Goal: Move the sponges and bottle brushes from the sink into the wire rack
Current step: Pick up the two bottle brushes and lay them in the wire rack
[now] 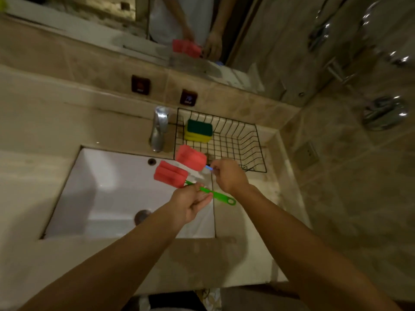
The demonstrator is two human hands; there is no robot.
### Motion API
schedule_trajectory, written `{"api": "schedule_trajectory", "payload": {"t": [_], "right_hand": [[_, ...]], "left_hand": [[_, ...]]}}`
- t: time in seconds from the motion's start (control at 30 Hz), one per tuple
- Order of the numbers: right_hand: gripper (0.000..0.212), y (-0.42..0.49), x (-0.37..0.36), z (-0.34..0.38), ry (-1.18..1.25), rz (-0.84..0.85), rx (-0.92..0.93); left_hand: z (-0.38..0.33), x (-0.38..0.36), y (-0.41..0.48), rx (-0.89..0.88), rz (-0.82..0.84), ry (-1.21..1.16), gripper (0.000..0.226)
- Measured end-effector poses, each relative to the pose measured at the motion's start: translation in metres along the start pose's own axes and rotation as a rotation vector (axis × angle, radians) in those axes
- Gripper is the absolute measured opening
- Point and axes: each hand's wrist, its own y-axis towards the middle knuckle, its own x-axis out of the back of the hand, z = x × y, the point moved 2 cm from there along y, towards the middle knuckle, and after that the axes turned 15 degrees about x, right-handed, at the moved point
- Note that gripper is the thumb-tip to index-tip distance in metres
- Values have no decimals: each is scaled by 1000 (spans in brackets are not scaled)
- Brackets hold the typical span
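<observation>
My left hand [190, 204] grips the green handle of a bottle brush [171, 174] with a red sponge head, held over the right part of the white sink [94, 198]. My right hand [228, 175] holds a second bottle brush [190, 157] by its blue handle; its red head hangs at the near left corner of the black wire rack [238, 140]. The two red heads sit close together, one above the other. Green-and-yellow sponges [198, 131] lie stacked in the rack's far left corner.
A chrome faucet [159, 129] stands behind the sink, just left of the rack. A mirror [157, 25] above the tiled backsplash reflects the hands and a red brush. Chrome shower fittings [384, 113] hang on the right wall. The beige counter [33, 122] surrounds the sink.
</observation>
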Motion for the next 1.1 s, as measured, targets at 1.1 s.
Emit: {"api": "schedule_trajectory", "payload": {"t": [1.1], "right_hand": [[27,183,-71,-153,-125,405,-14]], "left_hand": [[-48,-79,117,30,17,-157,21]]}}
